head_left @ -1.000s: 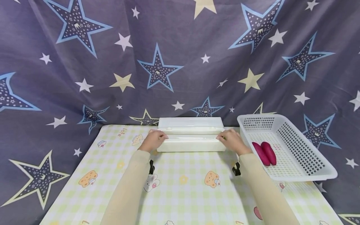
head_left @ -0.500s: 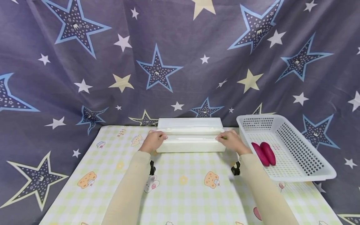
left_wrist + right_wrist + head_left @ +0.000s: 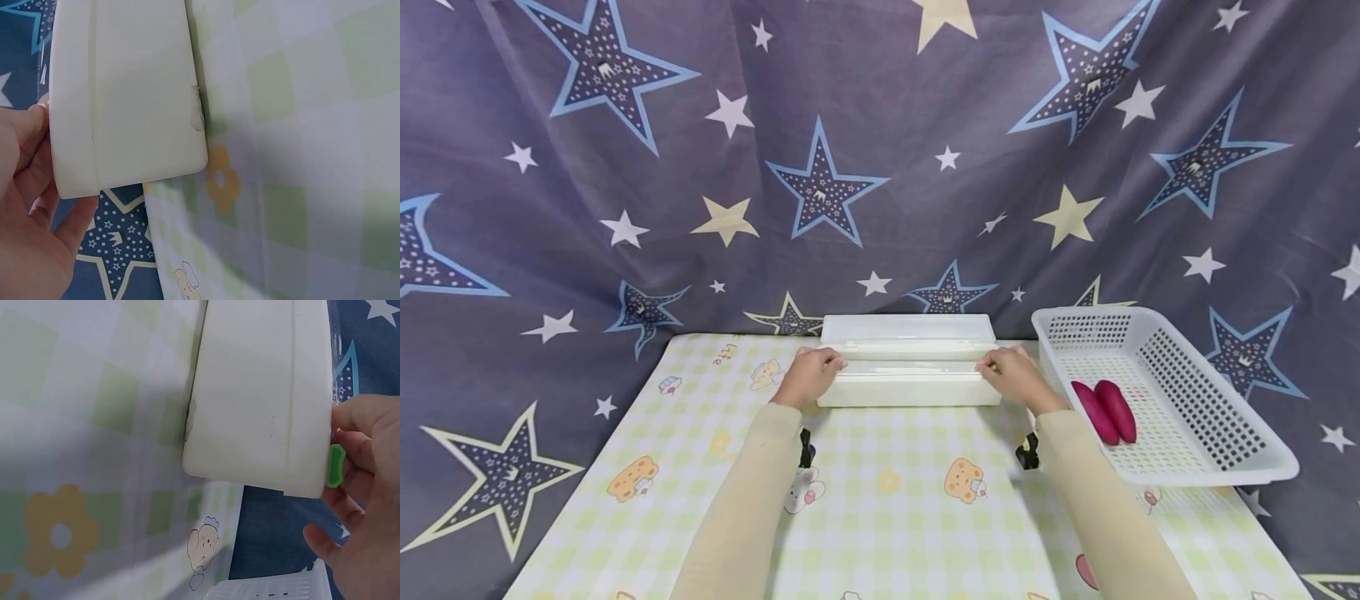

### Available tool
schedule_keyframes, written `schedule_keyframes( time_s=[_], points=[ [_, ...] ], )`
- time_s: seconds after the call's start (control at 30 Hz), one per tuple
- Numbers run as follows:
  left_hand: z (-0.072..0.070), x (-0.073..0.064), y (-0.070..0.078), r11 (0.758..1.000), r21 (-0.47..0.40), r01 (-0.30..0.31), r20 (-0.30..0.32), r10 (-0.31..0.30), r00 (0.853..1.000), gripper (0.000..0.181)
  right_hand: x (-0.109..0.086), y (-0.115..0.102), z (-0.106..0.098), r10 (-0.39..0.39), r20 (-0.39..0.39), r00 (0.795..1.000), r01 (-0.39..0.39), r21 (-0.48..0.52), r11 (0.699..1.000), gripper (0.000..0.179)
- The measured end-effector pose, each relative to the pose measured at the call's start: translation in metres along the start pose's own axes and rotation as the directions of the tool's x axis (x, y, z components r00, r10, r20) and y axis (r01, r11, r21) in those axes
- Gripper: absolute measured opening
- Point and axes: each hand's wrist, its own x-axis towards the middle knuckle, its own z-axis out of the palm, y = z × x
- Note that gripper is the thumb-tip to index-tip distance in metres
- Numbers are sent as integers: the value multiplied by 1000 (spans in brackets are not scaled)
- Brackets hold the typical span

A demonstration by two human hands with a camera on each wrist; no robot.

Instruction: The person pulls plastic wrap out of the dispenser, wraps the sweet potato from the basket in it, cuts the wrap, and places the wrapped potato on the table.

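A long white cling film dispenser [image 3: 910, 393] lies across the far part of the table, its lid [image 3: 908, 327] raised at the back. A glossy strip of clear cling film [image 3: 913, 367] runs along its front top edge. At the left end my left hand [image 3: 808, 375] pinches the film's edge between thumb and fingers. My right hand [image 3: 1018, 379] pinches the film likewise at the right end, beside a green slide cutter [image 3: 336, 465]. The film is thin and hard to make out at the fingertips. The inside of the dispenser is hidden.
A white perforated plastic basket [image 3: 1217, 467] stands on the right with two purple-red sweet potatoes [image 3: 1105, 411] in it. A checked cloth [image 3: 887, 525] covers the table. Right behind hangs a dark star-patterned curtain [image 3: 880, 100].
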Motion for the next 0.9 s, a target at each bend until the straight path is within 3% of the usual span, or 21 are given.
schedule_keyframes(
  time_s=[0.27, 0.6, 0.9],
  points=[
    [2, -5, 0, 999, 7, -50, -60, 50, 997, 23, -3, -2, -2, 18, 4, 1000, -18, 27, 999, 15],
    [-2, -7, 4, 995, -92, -40, -25, 38, 999, 27, -4, 0, 0, -20, -83, 996, 26, 78, 997, 8],
    [-9, -6, 7, 989, -135, -57, -49, 51, 997, 28, -5, -3, -1, -25, -125, 992, 45, 157, 987, 7]
  ],
)
